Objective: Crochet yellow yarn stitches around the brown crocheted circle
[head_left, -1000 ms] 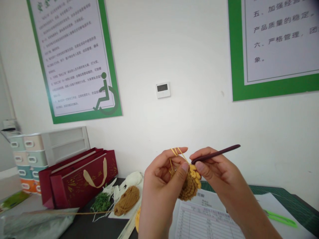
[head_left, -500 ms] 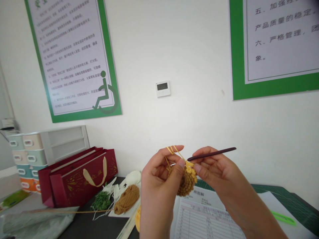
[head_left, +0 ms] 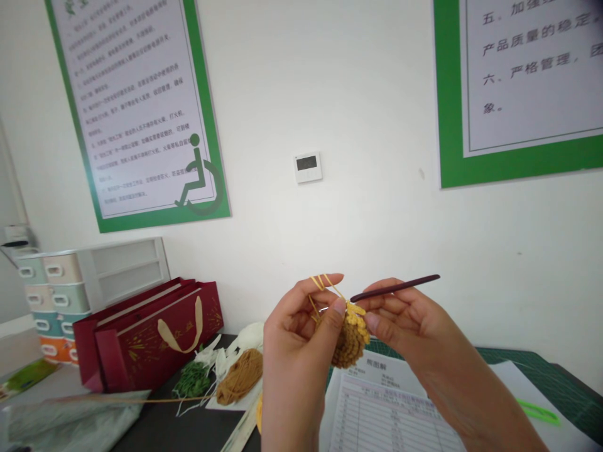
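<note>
My left hand (head_left: 308, 320) pinches a round crochet piece (head_left: 347, 344), brown with a yellow edge, between thumb and fingers. Yellow yarn (head_left: 321, 282) is wound round its raised index finger and runs down to the stitches. My right hand (head_left: 405, 314) grips a crochet hook (head_left: 396, 288) with a dark handle, its thumb by the yellow edge. The hook's metal shaft lies at the top of the piece, partly behind my left thumb. Its tip is too small to make out clearly.
On the dark table lie a brown yarn skein (head_left: 241, 376), green yarn (head_left: 192, 380), printed sheets (head_left: 391, 414) and a bright green clip-like tool (head_left: 539, 412) over a green cutting mat (head_left: 513, 364). Red gift bags (head_left: 155, 339) and a drawer unit (head_left: 66, 295) stand left.
Both hands, with the crochet piece and hook, have shifted slightly to the left. The hook's handle end sits a little lower. Both hands keep their hold.
</note>
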`<state>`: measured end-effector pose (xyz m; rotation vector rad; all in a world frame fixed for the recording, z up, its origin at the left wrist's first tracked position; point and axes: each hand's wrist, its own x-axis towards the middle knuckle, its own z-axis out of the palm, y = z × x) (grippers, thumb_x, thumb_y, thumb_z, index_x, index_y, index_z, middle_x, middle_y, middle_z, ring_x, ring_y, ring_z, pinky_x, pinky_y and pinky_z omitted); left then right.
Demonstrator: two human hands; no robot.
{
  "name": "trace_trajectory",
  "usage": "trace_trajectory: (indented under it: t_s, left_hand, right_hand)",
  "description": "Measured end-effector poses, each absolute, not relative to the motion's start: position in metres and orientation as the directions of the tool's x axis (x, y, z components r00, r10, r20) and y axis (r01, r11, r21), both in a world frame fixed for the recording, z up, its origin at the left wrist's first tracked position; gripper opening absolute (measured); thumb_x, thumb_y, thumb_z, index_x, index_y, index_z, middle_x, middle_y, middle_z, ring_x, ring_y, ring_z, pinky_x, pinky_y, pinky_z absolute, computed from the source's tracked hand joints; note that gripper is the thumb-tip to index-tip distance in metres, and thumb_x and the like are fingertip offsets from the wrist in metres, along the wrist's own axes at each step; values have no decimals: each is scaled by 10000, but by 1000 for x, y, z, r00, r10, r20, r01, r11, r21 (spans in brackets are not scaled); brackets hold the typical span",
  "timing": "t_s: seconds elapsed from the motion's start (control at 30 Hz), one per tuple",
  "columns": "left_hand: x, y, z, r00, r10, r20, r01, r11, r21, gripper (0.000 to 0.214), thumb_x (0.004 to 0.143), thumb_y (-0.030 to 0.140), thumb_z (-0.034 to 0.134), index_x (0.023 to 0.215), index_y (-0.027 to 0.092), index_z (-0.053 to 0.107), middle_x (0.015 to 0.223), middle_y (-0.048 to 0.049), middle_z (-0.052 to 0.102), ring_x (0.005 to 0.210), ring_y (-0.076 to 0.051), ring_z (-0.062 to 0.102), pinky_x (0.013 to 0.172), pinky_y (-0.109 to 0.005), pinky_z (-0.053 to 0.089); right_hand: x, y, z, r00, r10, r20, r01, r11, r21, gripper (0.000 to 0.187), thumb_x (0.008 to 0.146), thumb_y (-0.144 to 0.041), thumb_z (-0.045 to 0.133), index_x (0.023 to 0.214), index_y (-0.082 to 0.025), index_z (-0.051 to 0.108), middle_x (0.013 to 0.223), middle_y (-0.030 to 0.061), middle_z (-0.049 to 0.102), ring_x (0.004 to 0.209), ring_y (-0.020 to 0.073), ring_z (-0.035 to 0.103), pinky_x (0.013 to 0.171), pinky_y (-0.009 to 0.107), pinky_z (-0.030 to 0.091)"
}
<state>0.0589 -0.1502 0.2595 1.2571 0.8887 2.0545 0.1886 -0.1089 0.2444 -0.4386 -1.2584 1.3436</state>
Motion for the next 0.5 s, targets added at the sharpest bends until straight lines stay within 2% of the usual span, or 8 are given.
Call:
trace_trajectory:
  t_s: [0.23, 0.5]
  left_hand:
    - [57, -149, 259, -387, 745, 544, -104, -621, 777, 210, 767, 207, 830, 976, 208, 806, 729, 0, 667, 616, -75, 533, 551, -155, 418]
    - [58, -150, 259, -387, 747, 540, -118, -621, 775, 210, 763, 191, 826, 971, 204, 804, 732, 4, 670, 619, -75, 534, 553, -154, 416]
  right_hand:
    - [188, -109, 245, -249, 886, 391, -470, 243, -848, 370, 704, -364, 915, 957, -223, 685, 932, 65, 783, 922, 237, 736, 865, 392, 573]
    - [186, -109, 244, -225, 891, 395, -450, 264, -853, 386, 687, -395, 914, 934, -213, 679, 829, 36, 742, 838, 220, 710, 794, 370, 557]
